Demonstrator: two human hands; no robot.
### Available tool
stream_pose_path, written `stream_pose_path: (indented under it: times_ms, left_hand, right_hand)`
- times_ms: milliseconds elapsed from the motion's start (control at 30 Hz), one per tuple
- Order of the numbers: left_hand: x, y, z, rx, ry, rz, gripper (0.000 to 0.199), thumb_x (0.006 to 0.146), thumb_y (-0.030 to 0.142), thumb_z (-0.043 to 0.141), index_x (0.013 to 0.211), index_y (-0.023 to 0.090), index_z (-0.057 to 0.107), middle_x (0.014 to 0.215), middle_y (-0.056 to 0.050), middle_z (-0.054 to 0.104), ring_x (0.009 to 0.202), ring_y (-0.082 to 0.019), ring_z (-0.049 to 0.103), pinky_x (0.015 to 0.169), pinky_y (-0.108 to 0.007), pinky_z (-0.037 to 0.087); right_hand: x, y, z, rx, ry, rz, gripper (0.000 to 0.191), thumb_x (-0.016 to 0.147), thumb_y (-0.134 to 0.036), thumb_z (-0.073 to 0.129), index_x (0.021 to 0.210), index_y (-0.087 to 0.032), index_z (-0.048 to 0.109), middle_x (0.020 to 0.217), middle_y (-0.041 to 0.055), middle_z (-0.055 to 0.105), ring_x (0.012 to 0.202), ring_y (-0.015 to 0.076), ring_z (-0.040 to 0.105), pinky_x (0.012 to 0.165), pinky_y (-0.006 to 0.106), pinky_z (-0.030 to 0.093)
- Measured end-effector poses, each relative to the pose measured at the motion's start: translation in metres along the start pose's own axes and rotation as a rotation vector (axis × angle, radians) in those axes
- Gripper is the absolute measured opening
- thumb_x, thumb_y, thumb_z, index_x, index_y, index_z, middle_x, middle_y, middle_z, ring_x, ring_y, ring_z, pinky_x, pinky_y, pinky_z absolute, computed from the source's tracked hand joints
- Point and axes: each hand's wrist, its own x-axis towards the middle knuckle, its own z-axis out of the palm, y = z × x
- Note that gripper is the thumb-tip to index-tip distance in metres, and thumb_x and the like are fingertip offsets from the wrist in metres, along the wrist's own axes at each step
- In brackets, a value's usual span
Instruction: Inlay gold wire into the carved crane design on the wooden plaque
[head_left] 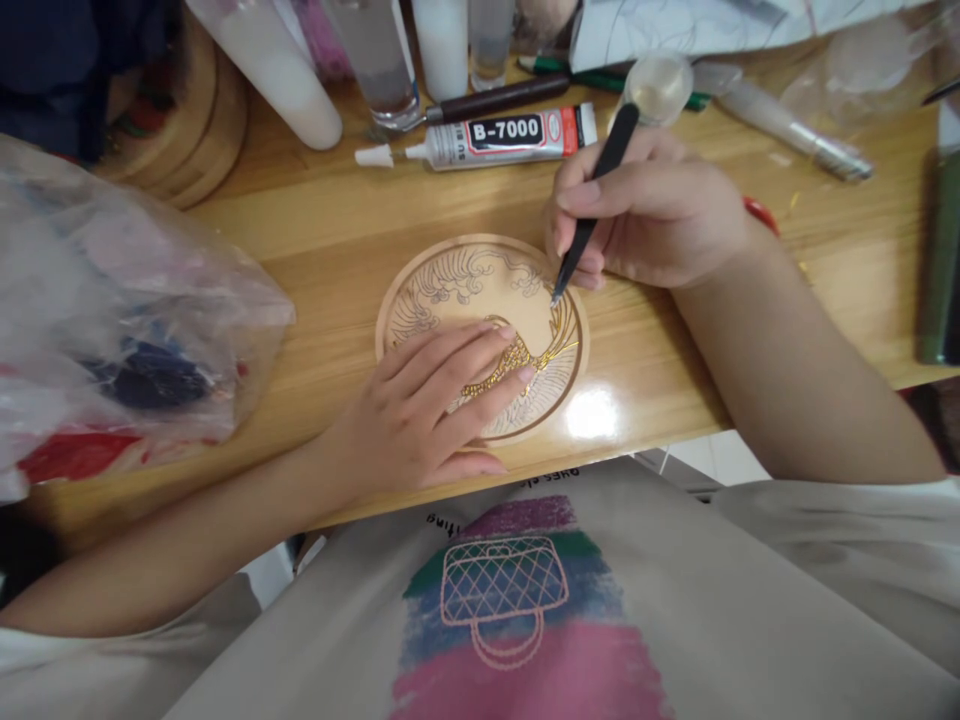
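Observation:
A round wooden plate [517,290] lies on the table, drawn with dark wave lines and carrying a fish outlined in gold wire [559,345]. My left hand [442,400] rests flat across its lower left, fingers stretched and covering part of the fish. In my right hand [652,210], pinched between thumb and fingers, is a pair of black tweezers [600,195]. Their tips touch or hover just over the gold tail at the plate's right side; I cannot tell whether they grip any wire.
Behind the plate lies a B-7000 glue tube [506,137], with a dark-handled tool [499,100] beyond it. A small clear cup [660,85] and several bottles [375,60] stand at the back. Clear plastic bags [135,280] fill the left side. The wooden table's [330,230] front edge meets my shirt.

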Motion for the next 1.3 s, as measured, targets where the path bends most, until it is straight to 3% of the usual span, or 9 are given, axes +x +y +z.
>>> stream_pose_path:
  times_ms: [133, 433, 600, 667, 767, 833, 967, 1300]
  left_hand:
    - [0.0015, 0.0009, -0.0006, -0.016, -0.020, -0.048, 0.076, 0.094, 0.068, 0.045, 0.135, 0.004, 0.052, 0.134, -0.022, 0.062, 0.129, -0.033, 0.056, 0.107, -0.045, 0.046]
    - [0.0032, 0.0044, 0.0016, -0.017, -0.092, -0.099, 0.079, 0.091, 0.066, 0.054, 0.138, 0.003, 0.049, 0.138, -0.021, 0.060, 0.132, -0.033, 0.053, 0.111, -0.045, 0.042]
    - [0.0025, 0.0027, 0.0010, -0.062, -0.052, -0.090, 0.080, 0.090, 0.066, 0.055, 0.136, 0.001, 0.050, 0.135, -0.023, 0.061, 0.129, -0.034, 0.055, 0.109, -0.047, 0.045]
    - [0.0013, 0.0008, 0.0008, -0.105, 0.038, -0.081, 0.068, 0.091, 0.058, 0.060, 0.130, 0.002, 0.054, 0.126, -0.021, 0.066, 0.123, -0.032, 0.060, 0.105, -0.046, 0.049]
    - [-0.0005, -0.0024, -0.0003, -0.147, 0.195, -0.117, 0.027, 0.090, 0.030, 0.069, 0.111, 0.014, 0.063, 0.103, -0.009, 0.074, 0.101, -0.023, 0.069, 0.089, -0.038, 0.056]
    - [-0.0009, -0.0040, -0.0020, -0.156, 0.207, -0.162, 0.012, 0.089, 0.016, 0.068, 0.099, 0.019, 0.063, 0.091, -0.002, 0.075, 0.088, -0.018, 0.070, 0.080, -0.034, 0.057]
    - [-0.0009, -0.0048, -0.0040, -0.157, 0.163, -0.197, 0.011, 0.091, 0.013, 0.062, 0.092, 0.024, 0.063, 0.086, 0.001, 0.074, 0.081, -0.016, 0.068, 0.075, -0.034, 0.056]
    - [0.0019, -0.0036, -0.0011, -0.163, 0.188, -0.147, 0.008, 0.092, 0.013, 0.061, 0.087, 0.020, 0.062, 0.079, 0.000, 0.072, 0.074, -0.015, 0.065, 0.072, -0.032, 0.052]
  right_hand:
    - [0.0001, -0.0018, 0.0014, 0.004, 0.025, 0.019, 0.018, 0.085, -0.011, 0.054, 0.070, -0.010, 0.065, 0.047, -0.0022, 0.058, 0.041, 0.0074, 0.052, 0.039, 0.017, 0.041]
    - [0.0007, -0.0028, 0.0029, 0.034, 0.059, 0.060, 0.018, 0.074, -0.027, 0.076, 0.066, -0.013, 0.068, 0.045, -0.0011, 0.057, 0.040, 0.0090, 0.052, 0.036, 0.019, 0.041]
    - [0.0004, -0.0018, 0.0018, 0.041, 0.044, 0.057, 0.016, 0.077, -0.024, 0.072, 0.066, -0.013, 0.068, 0.045, -0.0014, 0.056, 0.040, 0.0081, 0.052, 0.037, 0.017, 0.041]
    - [0.0005, -0.0011, 0.0018, 0.055, 0.034, 0.051, 0.014, 0.077, -0.022, 0.070, 0.066, -0.013, 0.068, 0.045, -0.0015, 0.056, 0.041, 0.0082, 0.052, 0.037, 0.017, 0.041]
    - [0.0001, -0.0009, 0.0022, 0.032, 0.059, 0.071, 0.014, 0.077, -0.023, 0.071, 0.065, -0.016, 0.068, 0.046, -0.0022, 0.057, 0.041, 0.0078, 0.050, 0.037, 0.018, 0.040]
    - [-0.0004, -0.0012, 0.0017, 0.002, 0.071, 0.078, 0.015, 0.077, -0.026, 0.072, 0.065, -0.018, 0.069, 0.046, -0.0030, 0.056, 0.041, 0.0075, 0.049, 0.037, 0.017, 0.041]
    - [-0.0005, -0.0005, -0.0015, -0.018, 0.032, 0.075, 0.015, 0.079, -0.028, 0.071, 0.067, -0.019, 0.070, 0.047, -0.0029, 0.055, 0.042, 0.0082, 0.050, 0.039, 0.017, 0.045]
    - [0.0002, 0.0046, -0.0029, 0.080, -0.002, 0.019, 0.015, 0.084, -0.018, 0.066, 0.070, -0.013, 0.070, 0.049, -0.0022, 0.058, 0.043, 0.0073, 0.051, 0.039, 0.015, 0.044]
